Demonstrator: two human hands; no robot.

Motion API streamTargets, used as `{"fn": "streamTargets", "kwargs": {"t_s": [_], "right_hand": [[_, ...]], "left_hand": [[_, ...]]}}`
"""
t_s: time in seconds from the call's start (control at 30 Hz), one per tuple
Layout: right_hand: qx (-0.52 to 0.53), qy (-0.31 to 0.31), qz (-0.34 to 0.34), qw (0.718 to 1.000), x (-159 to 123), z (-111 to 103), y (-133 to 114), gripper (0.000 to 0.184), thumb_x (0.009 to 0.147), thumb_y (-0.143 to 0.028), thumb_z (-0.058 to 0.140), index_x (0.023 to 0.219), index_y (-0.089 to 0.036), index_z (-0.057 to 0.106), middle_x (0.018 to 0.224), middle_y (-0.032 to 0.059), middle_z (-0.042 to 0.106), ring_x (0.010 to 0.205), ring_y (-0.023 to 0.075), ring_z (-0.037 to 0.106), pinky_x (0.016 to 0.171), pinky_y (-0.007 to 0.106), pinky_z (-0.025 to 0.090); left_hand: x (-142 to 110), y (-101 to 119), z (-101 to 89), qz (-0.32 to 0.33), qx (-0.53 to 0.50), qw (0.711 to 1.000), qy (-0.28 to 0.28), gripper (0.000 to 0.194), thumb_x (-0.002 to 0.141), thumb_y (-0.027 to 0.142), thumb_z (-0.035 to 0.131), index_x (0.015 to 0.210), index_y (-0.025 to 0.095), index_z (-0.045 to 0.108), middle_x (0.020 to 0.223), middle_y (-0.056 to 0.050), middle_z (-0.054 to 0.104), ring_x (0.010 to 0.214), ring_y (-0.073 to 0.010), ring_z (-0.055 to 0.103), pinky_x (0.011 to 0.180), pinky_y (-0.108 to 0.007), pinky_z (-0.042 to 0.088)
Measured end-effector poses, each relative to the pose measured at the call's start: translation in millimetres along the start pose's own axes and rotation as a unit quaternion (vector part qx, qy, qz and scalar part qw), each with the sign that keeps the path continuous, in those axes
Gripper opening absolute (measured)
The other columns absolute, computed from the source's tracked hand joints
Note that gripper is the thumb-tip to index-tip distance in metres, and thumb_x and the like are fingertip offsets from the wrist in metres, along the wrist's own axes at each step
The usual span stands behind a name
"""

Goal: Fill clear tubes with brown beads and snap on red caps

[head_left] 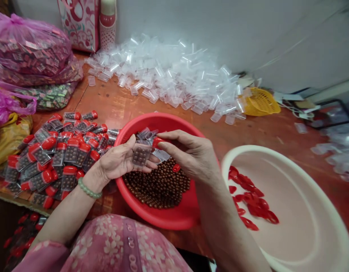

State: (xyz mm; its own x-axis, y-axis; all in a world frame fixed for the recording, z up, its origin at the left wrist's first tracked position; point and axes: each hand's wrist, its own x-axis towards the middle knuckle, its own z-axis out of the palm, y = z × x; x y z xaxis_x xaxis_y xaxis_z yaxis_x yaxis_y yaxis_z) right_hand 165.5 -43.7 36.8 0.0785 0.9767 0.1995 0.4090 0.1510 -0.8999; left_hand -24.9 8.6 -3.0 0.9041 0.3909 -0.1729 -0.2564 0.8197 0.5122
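My left hand (120,160) lies palm up over the rim of a red plastic basin (163,121), cradling a transparent vial of brown beads (141,155) against its fingers. My right hand (190,151) hovers just above, its fingertips pinching a red cap (158,142) near the vial's mouth. Loose brown beads (157,185) fill the basin's bottom, with a single red cap (176,167) lying on them. A few transparent vials (160,153) rest against the rim beneath my right hand. A heap of red-capped bead vials (55,155) lies left of the basin.
A cream basin (229,162) holding red caps (250,196) sits at right. Many transparent vials (163,75) cover the wooden table (120,100) behind. Pink bags of packets (30,49) stand at far left, and a yellow basket (261,102) stands at the back right.
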Motion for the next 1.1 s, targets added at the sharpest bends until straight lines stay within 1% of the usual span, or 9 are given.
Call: {"fn": "streamTargets", "kwargs": {"t_s": [0.1,0.2,0.3,0.37,0.47,0.6,0.73,0.9,1.1], "right_hand": [[0.078,0.039,0.055,0.995,1,17,1,0.018,0.079,-0.033,0.072,0.093,-0.023,0.073,0.092,0.0029,0.074,0.083,0.0171,0.067,0.08,0.034,0.054],[0.141,0.066,0.098,0.983,2,30,-2,0.019,0.074,-0.033,0.075,0.089,-0.022,0.073,0.086,0.002,0.074,0.077,0.0153,0.067,0.075,0.031,0.054],[0.171,0.072,0.11,0.976,2,38,-5,0.019,0.072,-0.032,0.077,0.087,-0.022,0.073,0.082,0.0005,0.073,0.073,0.0134,0.065,0.071,0.028,0.054],[0.177,0.072,0.114,0.975,2,40,-6,0.019,0.071,-0.032,0.076,0.087,-0.021,0.072,0.08,0.0,0.072,0.07,0.0125,0.064,0.07,0.028,0.053],[0.186,0.073,0.124,0.972,3,42,-7,0.018,0.072,-0.032,0.076,0.085,-0.021,0.071,0.078,-0.0006,0.071,0.068,0.0119,0.063,0.071,0.028,0.054],[0.205,0.069,0.128,0.968,6,44,-3,0.015,0.071,-0.03,0.077,0.081,-0.02,0.07,0.075,-0.0015,0.07,0.068,0.0112,0.063,0.072,0.028,0.053],[0.212,0.06,0.123,0.968,9,42,4,0.015,0.071,-0.03,0.077,0.081,-0.02,0.071,0.075,-0.0017,0.07,0.068,0.011,0.063,0.069,0.027,0.052],[0.192,0.033,0.111,0.975,12,25,7,0.015,0.071,-0.03,0.079,0.082,-0.021,0.073,0.078,-0.0011,0.072,0.069,0.011,0.064,0.069,0.025,0.052],[0.164,-0.014,0.123,0.979,18,10,6,0.016,0.069,-0.032,0.08,0.079,-0.022,0.073,0.074,-0.0002,0.072,0.067,0.0131,0.064,0.066,0.027,0.054]], "left_hand": [[1,0,0.3,-0.004,0.004,1.0,-0.004,0.056,0.095,0.056,0.038,0.104,0.009,0.067,0.099,-0.015,0.074,0.088,-0.0202,0.07,0.082,-0.033,0.052],[1,-1,0.2,0.002,0.009,1.0,-0.008,0.05,0.094,0.053,0.044,0.103,0.009,0.067,0.099,-0.015,0.074,0.088,-0.0201,0.07,0.081,-0.033,0.053],[0,-1,-0.9,0.012,0.022,1.0,-0.008,0.031,0.087,0.035,0.062,0.103,0.009,0.067,0.097,-0.014,0.074,0.088,-0.02,0.07,0.081,-0.031,0.054],[-1,-1,-1.9,0.009,0.026,1.0,-0.006,0.027,0.08,0.021,0.069,0.103,0.008,0.067,0.096,-0.013,0.074,0.088,-0.0197,0.071,0.082,-0.03,0.054],[-1,0,-3.3,-0.001,0.008,1.0,-0.012,0.03,0.073,0.01,0.067,0.103,0.007,0.068,0.098,-0.013,0.074,0.088,-0.0198,0.071,0.083,-0.03,0.055],[0,1,-5.6,-0.003,-0.014,1.0,-0.026,0.034,0.068,0.005,0.062,0.101,0.007,0.069,0.099,-0.012,0.074,0.089,-0.0207,0.072,0.083,-0.031,0.056],[2,1,-7.8,-0.011,-0.019,0.999,-0.032,0.036,0.068,0.004,0.058,0.102,0.006,0.068,0.1,-0.013,0.074,0.091,-0.0213,0.072,0.084,-0.031,0.055],[2,2,-8.2,-0.027,-0.025,0.999,-0.028,0.041,0.07,0.005,0.057,0.11,0.007,0.063,0.102,-0.013,0.074,0.091,-0.0223,0.072,0.084,-0.033,0.054],[1,4,-7.9,-0.022,-0.028,0.999,-0.031,0.037,0.072,0.007,0.056,0.108,0.006,0.063,0.102,-0.015,0.073,0.091,-0.0232,0.072,0.084,-0.034,0.054]]}}
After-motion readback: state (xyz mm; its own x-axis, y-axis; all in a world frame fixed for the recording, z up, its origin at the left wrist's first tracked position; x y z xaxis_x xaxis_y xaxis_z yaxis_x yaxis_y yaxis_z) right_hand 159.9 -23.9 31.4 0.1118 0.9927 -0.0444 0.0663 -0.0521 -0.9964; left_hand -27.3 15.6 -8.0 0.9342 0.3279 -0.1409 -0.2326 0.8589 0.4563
